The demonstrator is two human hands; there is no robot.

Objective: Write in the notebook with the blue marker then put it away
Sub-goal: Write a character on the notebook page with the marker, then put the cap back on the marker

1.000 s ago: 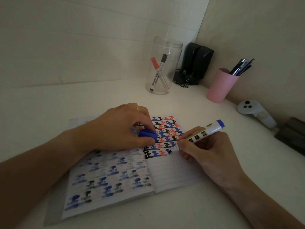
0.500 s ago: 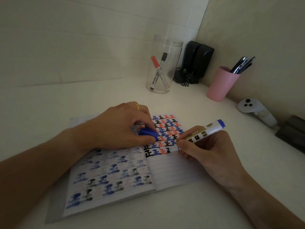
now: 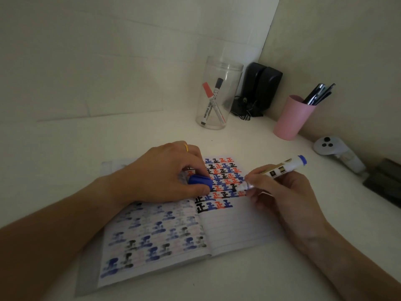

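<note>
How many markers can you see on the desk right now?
3: the blue marker in the right hand, and a red-capped and a black-capped marker in the clear jar.

A clear jar holding a red-capped marker and a black-capped marker stands on the worktop, near black speakers, a pink cup of pens and a white controller.
</note>
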